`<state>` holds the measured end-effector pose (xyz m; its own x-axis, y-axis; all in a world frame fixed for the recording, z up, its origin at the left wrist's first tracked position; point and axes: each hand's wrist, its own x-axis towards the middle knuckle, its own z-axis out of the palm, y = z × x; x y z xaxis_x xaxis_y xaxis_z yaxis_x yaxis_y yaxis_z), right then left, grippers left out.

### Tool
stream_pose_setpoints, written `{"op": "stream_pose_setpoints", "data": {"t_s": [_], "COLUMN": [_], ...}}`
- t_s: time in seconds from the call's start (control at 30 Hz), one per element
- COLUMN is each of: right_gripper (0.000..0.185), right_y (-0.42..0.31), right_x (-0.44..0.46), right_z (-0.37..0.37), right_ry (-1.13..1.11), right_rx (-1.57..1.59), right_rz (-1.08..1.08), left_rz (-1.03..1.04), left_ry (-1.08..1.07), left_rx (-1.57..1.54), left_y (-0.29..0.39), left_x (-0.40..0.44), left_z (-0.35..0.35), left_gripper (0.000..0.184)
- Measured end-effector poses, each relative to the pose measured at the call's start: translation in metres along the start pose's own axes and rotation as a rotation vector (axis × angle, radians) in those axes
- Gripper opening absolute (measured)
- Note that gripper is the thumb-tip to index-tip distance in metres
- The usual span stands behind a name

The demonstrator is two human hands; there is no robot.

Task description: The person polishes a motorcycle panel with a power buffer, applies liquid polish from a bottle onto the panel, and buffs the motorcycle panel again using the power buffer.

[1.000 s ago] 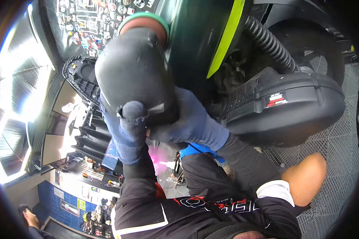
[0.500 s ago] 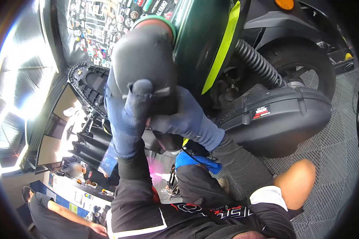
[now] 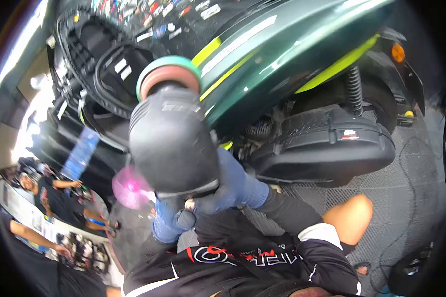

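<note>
Clearly, left grip [image 3: 171,218] and right grip [image 3: 228,185] clasp polisher [image 3: 176,143], bulk beyond both.

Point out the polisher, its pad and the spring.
Polisher [image 3: 176,143], head view: middle of the black housing.
Pad [image 3: 167,74], head view: reddish part inside the green rim.
Spring [image 3: 355,92], head view: middle coils.

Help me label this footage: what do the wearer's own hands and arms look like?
The left hand and right hand wear blue knit gloves, darker at the thumbs. Dark, close-fitting sleeves cover the forearms; the right jersey sleeve, black, ends in a broad white band.
</note>
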<state>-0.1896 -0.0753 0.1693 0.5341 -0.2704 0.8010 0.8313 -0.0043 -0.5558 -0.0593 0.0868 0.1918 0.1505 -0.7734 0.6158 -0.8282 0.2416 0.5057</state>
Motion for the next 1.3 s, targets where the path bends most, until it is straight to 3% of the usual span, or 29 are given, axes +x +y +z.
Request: {"op": "stream_pose_setpoints", "data": {"t_s": [0.07,0.1,0.17,0.23,0.27,0.3,0.37,0.4,0.43,0.53,0.57,0.63,0.7,0.77,0.97,1.03,1.07,1.17,1.2,1.23,1.27,1.3], "right_gripper": [0.081,0.077,0.067,0.069,0.086,0.104,0.101,0.1,0.098,0.098,0.098,0.099,0.1,0.1,0.086,0.081,0.079,0.072,0.07,0.069,0.069,0.069], "right_y": [-0.002,-0.001,0.011,0.038,0.02,0.002,0.021,0.013,0.003,-0.012,-0.013,-0.017,-0.011,0.005,0.055,0.069,0.073,0.083,0.083,0.08,0.073,0.063], "right_x": [-0.003,-0.005,-0.021,-0.038,-0.022,-0.007,0.014,0.022,0.03,0.051,0.058,0.076,0.081,0.081,0.048,0.023,0.013,-0.003,0.002,0.016,0.03,0.043], "right_z": [0.012,0.017,0.026,0.029,0.044,0.056,0.028,0.013,0.004,-0.012,-0.016,-0.019,-0.023,-0.027,-0.046,-0.05,-0.052,-0.05,-0.046,-0.051,-0.05,-0.048], "right_ry": [-0.027,-0.05,-0.035,0.164,0.218,0.28,-0.101,-0.211,-0.318,-0.452,-0.432,-0.542,-0.546,-0.607,-0.473,-0.373,-0.332,-0.309,-0.315,-0.416,-0.381,-0.352], "right_rx": [-0.016,-0.029,0.086,0.115,0.23,0.346,0.346,0.277,0.216,0.211,0.232,0.227,0.195,0.301,0.343,0.34,0.34,0.402,0.443,0.582,0.617,0.657], "right_rz": [0.2,0.344,0.56,0.141,0.12,0.102,-0.164,-0.132,-0.109,-0.017,0.005,0.068,0.077,0.17,0.343,0.427,0.482,0.654,0.7,0.835,0.873,0.917], "left_rz": [-0.044,0.132,0.138,-0.023,-0.093,-0.126,-0.466,-0.461,-0.511,-0.385,-0.413,-0.502,-0.581,-0.459,-0.253,-0.5,-0.486,-0.663,-0.593,-0.535,-0.486,-0.619], "left_ry": [-0.25,-0.157,-0.064,0.026,0.047,0.079,-0.175,-0.189,-0.181,0.1,0.077,0.303,0.483,0.662,0.799,0.857,0.928,0.874,0.795,0.801,0.808,0.729], "left_rx": [0.109,-0.1,0.238,-0.017,0.173,0.154,0.589,0.684,0.664,0.644,0.641,0.355,0.432,0.404,0.426,0.393,0.479,0.343,0.159,-0.043,-0.252,-0.202], "left_y": [-0.009,-0.039,-0.005,-0.066,-0.079,-0.093,-0.125,-0.146,-0.154,-0.183,-0.19,-0.205,-0.218,-0.271,-0.367,-0.374,-0.396,-0.374,-0.392,-0.419,-0.434,-0.403], "left_x": [0.0,-0.008,0.017,-0.001,-0.009,-0.022,-0.057,-0.08,-0.093,-0.105,-0.103,-0.085,-0.046,0.001,0.131,0.157,0.161,0.159,0.147,0.133,0.13,0.137], "left_z": [-0.017,-0.023,-0.03,-0.041,-0.045,-0.047,-0.051,-0.047,-0.044,-0.038,-0.043,-0.06,-0.085,-0.108,-0.113,-0.095,-0.086,-0.063,-0.058,-0.053,-0.048,-0.047], "left_gripper": [0.065,0.056,0.049,0.049,0.053,0.053,0.056,0.049,0.049,0.021,0.021,0.022,0.025,0.029,0.029,0.033,0.029,0.028,0.038,0.037,0.037,0.036]}}
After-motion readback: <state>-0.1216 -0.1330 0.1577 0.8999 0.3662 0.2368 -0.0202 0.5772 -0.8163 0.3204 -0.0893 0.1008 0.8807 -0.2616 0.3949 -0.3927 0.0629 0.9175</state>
